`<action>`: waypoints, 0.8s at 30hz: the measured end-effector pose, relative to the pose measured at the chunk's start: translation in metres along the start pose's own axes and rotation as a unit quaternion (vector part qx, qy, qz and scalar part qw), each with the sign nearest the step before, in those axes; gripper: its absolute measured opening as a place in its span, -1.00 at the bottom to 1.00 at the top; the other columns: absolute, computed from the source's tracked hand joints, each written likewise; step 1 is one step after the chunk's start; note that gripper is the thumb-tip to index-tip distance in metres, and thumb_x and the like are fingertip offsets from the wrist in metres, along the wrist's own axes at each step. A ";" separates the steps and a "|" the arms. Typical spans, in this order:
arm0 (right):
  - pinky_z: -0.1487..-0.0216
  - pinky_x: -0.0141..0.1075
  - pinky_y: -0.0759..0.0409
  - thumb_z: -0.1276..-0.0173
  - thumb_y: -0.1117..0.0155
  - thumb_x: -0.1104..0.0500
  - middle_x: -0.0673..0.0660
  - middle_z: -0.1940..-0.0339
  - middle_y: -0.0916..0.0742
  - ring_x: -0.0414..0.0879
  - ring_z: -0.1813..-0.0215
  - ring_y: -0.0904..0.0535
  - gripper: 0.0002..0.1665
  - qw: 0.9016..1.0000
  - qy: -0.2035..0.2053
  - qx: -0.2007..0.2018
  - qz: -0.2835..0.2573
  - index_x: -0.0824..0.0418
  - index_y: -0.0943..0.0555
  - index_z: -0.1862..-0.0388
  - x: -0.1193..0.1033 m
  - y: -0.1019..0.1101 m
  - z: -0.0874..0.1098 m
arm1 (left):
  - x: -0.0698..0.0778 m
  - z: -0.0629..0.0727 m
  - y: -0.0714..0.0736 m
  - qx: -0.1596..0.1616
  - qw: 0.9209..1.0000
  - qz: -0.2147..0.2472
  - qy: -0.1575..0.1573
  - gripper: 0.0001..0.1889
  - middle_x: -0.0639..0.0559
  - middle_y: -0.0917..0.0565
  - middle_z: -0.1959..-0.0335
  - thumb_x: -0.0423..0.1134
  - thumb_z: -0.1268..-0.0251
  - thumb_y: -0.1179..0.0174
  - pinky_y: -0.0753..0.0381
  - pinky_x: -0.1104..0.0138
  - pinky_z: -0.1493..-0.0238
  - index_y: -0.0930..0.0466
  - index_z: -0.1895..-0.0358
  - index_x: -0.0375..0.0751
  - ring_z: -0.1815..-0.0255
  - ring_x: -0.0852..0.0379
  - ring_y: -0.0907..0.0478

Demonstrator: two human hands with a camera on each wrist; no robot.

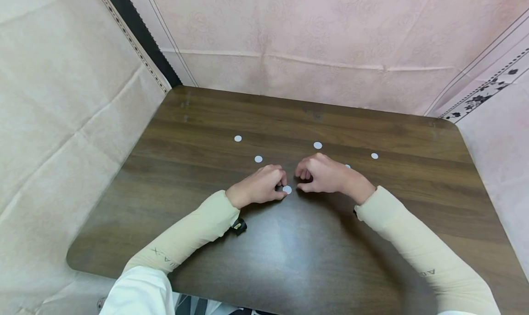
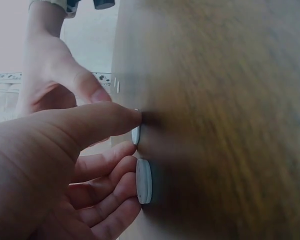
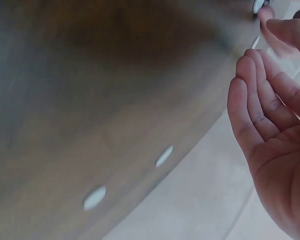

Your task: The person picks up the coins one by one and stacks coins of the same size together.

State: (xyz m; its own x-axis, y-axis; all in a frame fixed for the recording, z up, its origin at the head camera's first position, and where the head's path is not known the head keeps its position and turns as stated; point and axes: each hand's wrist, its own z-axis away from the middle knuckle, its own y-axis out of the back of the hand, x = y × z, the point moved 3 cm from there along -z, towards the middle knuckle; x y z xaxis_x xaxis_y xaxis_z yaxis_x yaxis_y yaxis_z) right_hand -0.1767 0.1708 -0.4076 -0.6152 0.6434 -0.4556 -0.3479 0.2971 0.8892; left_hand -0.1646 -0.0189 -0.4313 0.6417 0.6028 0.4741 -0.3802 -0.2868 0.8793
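Note:
My left hand (image 1: 262,184) is low over the dark wooden table, thumb and forefinger at opposite edges of a small flat white disc (image 1: 287,189). In the left wrist view that disc (image 2: 135,134) appears edge-on between the two tips. Another white disc (image 2: 144,181), its edge looking doubled, sits right at the curled other fingers. Just to the right of the pinched disc is my right hand (image 1: 328,175), fingers loosely bent and thumb apart. The right wrist view shows its palm (image 3: 282,165) holding nothing.
Further white discs lie on the table (image 1: 186,241): a left disc (image 1: 238,138), a disc (image 1: 258,159) beyond my left hand, one (image 1: 317,145) beyond my right, and a far-right disc (image 1: 374,156). Another disc (image 1: 347,166) is partly hidden behind my right hand. Pale cloth (image 1: 289,39) hangs behind.

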 end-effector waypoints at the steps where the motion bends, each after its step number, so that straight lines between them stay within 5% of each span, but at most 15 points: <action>1: 0.12 -0.28 -0.73 -0.27 -0.56 0.16 0.07 0.27 -0.80 -0.14 0.23 -0.72 -0.77 1.000 -0.002 0.002 0.004 0.26 -0.76 0.17 0.002 0.003 0.001 | 0.000 0.000 0.000 0.000 1.000 0.000 0.001 -0.82 -0.03 -0.64 0.21 -0.22 -0.34 -0.43 -0.63 0.22 0.02 -0.72 0.17 -0.26 0.15 0.04 -0.54; 24: -0.05 -0.05 -0.75 -0.34 -0.46 0.25 0.27 0.10 -0.83 0.08 0.07 -0.76 -0.68 0.995 -0.089 0.023 0.044 0.41 -0.73 -0.01 0.061 0.053 0.003 | 0.000 0.001 0.000 -0.007 1.000 0.001 0.011 -0.81 -0.03 -0.65 0.19 -0.19 -0.38 -0.41 -0.61 0.23 -0.02 -0.73 0.14 -0.25 0.11 0.03 -0.53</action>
State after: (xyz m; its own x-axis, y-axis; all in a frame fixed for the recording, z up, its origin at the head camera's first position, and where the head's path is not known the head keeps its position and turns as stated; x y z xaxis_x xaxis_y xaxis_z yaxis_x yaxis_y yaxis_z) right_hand -0.2303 0.2272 -0.3883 -0.5060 0.7812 -0.3656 -0.2628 0.2641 0.9280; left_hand -0.1639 -0.0192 -0.4308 0.6267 0.6187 0.4738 -0.3907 -0.2766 0.8780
